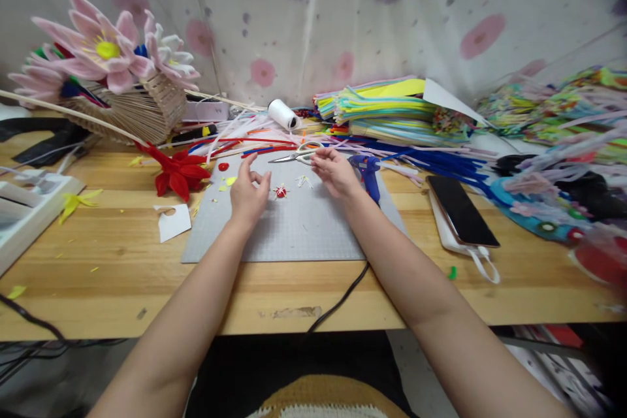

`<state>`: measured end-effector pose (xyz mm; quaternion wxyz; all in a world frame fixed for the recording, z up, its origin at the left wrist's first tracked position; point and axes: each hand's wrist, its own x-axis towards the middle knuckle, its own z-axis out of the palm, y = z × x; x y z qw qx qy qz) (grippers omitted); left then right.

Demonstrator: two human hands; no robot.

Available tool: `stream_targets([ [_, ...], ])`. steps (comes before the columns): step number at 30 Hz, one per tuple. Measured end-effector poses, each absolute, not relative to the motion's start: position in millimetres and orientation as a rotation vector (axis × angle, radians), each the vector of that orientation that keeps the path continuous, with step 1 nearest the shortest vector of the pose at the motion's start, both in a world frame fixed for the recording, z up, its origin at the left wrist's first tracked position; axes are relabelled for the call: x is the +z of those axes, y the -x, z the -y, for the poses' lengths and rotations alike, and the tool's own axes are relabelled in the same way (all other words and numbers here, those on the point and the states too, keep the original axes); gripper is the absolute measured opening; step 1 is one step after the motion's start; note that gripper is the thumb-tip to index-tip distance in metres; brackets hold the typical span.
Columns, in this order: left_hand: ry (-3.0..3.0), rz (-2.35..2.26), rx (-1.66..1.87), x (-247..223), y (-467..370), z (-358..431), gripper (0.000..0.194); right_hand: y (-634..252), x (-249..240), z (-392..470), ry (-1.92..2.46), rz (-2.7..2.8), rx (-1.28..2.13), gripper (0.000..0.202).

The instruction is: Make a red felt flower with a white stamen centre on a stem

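A pale sheet printed with pink and purple flowers [230, 23] hangs behind a wooden desk [122, 287], on which lies a grey cutting mat [304, 238], the landmark here. Well left of the mat is a white power strip [29, 215]; beyond its far left corner stand pink fuzzy flowers [98, 52]. A red fuzzy flower [182, 176] lies just left of the mat. Over the mat's left part, the left hand [249, 192] has its grip open, thumb and forefinger apart. The small red piece with pale strands [281, 192] sits on the mat, between the hands and touched by neither. Scissors [294, 157] lie near the mat's far edge, blades leftward, their handles by the bent fingers of the right hand [337, 173]; I cannot tell whether that grip holds them or something slight. A blue glue gun [369, 176] is at the mat's right side, and a phone [463, 209] lies right of the mat.

The moment looks like a pause in fine handwork; picking up the red piece would call for a light pinch. The right fingertips are too blurred to read, and the pipe cleaners [382, 104] beyond the mat overlap too much to separate.
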<state>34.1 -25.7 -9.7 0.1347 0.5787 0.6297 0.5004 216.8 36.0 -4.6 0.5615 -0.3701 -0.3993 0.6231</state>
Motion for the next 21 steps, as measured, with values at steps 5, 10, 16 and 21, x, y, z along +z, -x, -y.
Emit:
stream_targets([
  [5, -1.626, -1.499, 1.389, -11.9, -53.4, 26.4, 0.062, -204.6, -3.7, -20.8, 0.798, 0.866, 1.717, 0.031],
  [10, -1.649, -1.498, 1.341, -8.7, -58.9, 26.5, 0.058, -198.0, -6.1, -14.0, 0.695, 0.936, 1.787, 0.031],
  [16, -1.567, -1.466, 1.302, -3.6, -58.9, 29.0, 0.047, -196.7, -0.7, -11.6, 0.75, 1.059, 1.775, 0.027],
  [21, -1.383, -1.413, 1.443, -3.4, -48.4, 25.5, 0.05, -204.4, -3.4, -25.2, 0.925, 1.016, 1.441, 0.021],
])
